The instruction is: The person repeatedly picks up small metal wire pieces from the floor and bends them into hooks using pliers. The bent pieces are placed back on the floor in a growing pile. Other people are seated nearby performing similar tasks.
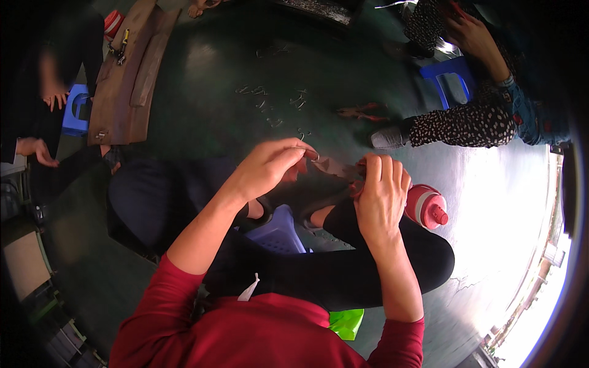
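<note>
My left hand is closed in a pinch, thumb and forefinger on a small curved piece of shiny metal wire. Opposite it, my right hand is wrapped round what looks like a pair of pliers. Their jaws are smeared by motion and point toward the wire; the fingers hide most of the handles. Both hands are raised in front of my knees. Beyond them on the dark green floor lie several bent metal wire pieces.
Red-handled pliers lie near another person's shoe. Beside my right knee is a red jug. A blue stool is between my legs. Wooden boards stand at far left, near a second person's hand.
</note>
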Demonstrator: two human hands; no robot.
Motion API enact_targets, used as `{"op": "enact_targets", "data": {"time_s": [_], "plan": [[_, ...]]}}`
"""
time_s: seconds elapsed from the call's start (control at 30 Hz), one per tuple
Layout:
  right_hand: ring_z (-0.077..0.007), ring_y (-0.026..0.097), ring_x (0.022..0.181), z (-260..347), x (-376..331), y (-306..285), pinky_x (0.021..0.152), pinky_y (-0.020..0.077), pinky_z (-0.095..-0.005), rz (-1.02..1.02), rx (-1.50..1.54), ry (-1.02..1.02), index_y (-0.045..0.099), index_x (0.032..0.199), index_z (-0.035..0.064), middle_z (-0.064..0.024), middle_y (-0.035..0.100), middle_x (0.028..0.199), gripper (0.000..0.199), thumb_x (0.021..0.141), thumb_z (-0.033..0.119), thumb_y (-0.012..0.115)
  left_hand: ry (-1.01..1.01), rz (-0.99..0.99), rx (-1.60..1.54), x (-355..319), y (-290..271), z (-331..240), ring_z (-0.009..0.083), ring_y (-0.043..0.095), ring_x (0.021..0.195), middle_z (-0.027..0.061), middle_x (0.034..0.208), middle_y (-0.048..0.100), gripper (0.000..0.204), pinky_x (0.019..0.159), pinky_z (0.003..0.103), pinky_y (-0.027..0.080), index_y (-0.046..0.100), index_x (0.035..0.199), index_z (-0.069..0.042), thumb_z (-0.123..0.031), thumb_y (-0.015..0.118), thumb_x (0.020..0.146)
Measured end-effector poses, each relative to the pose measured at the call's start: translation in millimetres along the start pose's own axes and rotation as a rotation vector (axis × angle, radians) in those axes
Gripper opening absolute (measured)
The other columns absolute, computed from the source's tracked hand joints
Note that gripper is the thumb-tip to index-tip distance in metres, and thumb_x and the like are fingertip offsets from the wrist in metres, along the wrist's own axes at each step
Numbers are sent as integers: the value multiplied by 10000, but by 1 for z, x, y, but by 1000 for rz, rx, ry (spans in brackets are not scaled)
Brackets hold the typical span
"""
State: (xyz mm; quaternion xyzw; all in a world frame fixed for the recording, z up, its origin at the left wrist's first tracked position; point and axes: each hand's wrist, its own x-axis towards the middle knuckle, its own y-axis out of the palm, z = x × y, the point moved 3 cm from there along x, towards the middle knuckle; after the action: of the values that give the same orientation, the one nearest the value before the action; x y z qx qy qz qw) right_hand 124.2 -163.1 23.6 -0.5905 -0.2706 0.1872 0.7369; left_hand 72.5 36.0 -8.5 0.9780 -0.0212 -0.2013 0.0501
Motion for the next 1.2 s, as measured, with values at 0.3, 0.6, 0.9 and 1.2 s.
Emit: {"op": "enact_targets", "data": {"time_s": [0.3,0.6,0.9,1.2], "plan": [[-310,554,954,-6,-3,-1,821,418,-435,168,89,87,532,1037,61,-98,566,977,460,611,-12,692,137,89,52,5,9,5,75,553,778,-10,839,612,268,720,243,476,615,1182,3,-91,608,931],[-257,542,992,5,10,-26,933,404,-474,-86,-331,-329,561,1041,59,-89,542,986,372,696,165,650,-265,107,-167,15,-4,19,58,505,557,4,652,616,455,480,208,347,740,922,-19,-437,564,952],[-255,533,1008,12,11,-9,992,364,-570,-165,-414,-332,565,1175,138,-82,529,1018,491,698,194,669,-49,-164,-352,13,0,18,58,537,585,36,755,648,197,498,195,387,679,1065,6,-84,659,890],[-263,495,1118,18,34,10,1067,269,-620,-108,-518,-147,550,1266,215,-78,501,1096,535,754,93,650,-113,-374,-545,19,-28,18,73,590,658,44,803,654,188,543,201,425,643,1051,-29,-139,663,899]]}}
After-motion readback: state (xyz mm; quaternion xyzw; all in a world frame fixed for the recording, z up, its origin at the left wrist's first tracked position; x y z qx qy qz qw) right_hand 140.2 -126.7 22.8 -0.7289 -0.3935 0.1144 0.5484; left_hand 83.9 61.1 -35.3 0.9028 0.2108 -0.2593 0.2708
